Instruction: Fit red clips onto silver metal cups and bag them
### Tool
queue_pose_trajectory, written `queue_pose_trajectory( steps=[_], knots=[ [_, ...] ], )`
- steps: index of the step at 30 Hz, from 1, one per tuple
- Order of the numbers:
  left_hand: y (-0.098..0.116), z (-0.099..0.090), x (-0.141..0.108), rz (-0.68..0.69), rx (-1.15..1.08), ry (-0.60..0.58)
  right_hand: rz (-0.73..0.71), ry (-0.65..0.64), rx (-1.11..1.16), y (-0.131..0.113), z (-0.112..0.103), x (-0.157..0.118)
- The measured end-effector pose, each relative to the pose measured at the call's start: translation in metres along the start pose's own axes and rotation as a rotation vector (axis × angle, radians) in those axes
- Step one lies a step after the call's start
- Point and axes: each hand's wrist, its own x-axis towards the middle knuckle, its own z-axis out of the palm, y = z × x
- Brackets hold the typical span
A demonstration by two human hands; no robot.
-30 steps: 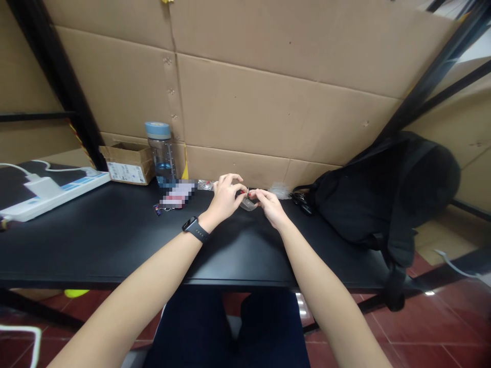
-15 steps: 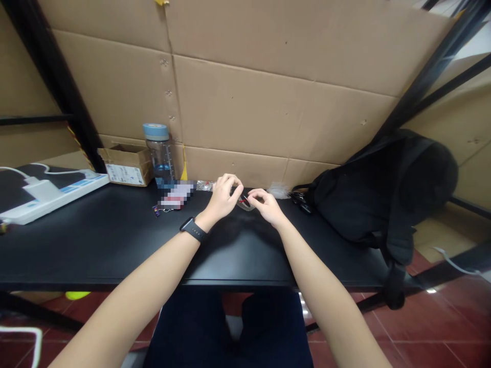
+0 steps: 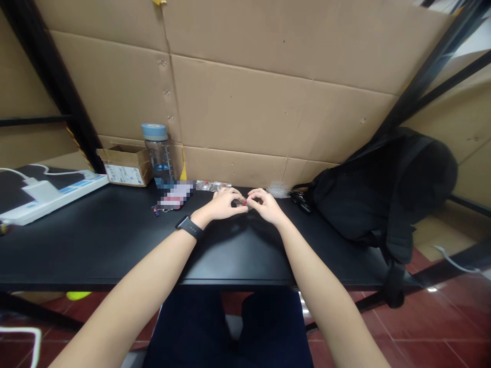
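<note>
Over the black table (image 3: pixel 134 240), both hands meet near its back edge. My left hand (image 3: pixel 227 203), with a dark watch on the wrist, has its fingers curved and pressed toward a small red item (image 3: pixel 244 202). My right hand (image 3: pixel 264 205) pinches at the same spot from the right. Something greyish and see-through shows behind the fingertips, mostly hidden. What each hand grips is too small to make out. Behind my left hand lies a clear plastic packet (image 3: pixel 210 186) with red bits in it.
At the left are a white power strip (image 3: pixel 57 202), an open cardboard box (image 3: pixel 128 166) and a blue-lidded bottle (image 3: pixel 158 156). A blurred-out item (image 3: pixel 176 196) lies near the bottle. Crumpled clear plastic (image 3: pixel 278 190), keys (image 3: pixel 302 202) and a black backpack (image 3: pixel 368 189) are to the right.
My left hand has tilted lower, and its fingertips have moved right, closer to my right hand. More of the clear packet shows behind it. My right hand has hardly moved.
</note>
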Motion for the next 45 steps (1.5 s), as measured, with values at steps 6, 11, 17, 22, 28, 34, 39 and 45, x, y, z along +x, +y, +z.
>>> queue_pose_trajectory(
  steps=[6,11,17,22,28,34,39,45],
  knots=[
    [-0.022,-0.018,0.002,-0.113,0.032,0.150,-0.043,-0.051,-0.172,-0.005,-0.009,-0.003],
    [-0.062,-0.027,-0.007,-0.233,0.147,0.113,-0.073,-0.144,-0.206,-0.008,-0.014,-0.005],
    [-0.084,-0.031,-0.015,-0.276,0.071,-0.023,-0.077,-0.251,-0.243,-0.008,-0.014,-0.005],
    [-0.072,-0.031,-0.013,-0.185,0.001,-0.129,-0.090,-0.300,-0.265,-0.007,-0.014,-0.006],
    [-0.057,-0.026,-0.009,-0.095,0.065,-0.152,-0.099,-0.344,-0.270,-0.005,-0.015,-0.007],
    [-0.050,-0.017,-0.007,-0.097,0.124,-0.193,-0.098,-0.355,-0.231,-0.006,-0.018,-0.006],
    [-0.050,-0.011,-0.007,-0.101,0.152,-0.201,-0.054,-0.223,-0.290,0.005,-0.033,-0.003],
    [-0.045,-0.007,-0.007,-0.056,0.124,-0.215,0.049,-0.082,-0.418,0.019,-0.058,-0.006]
  ],
)
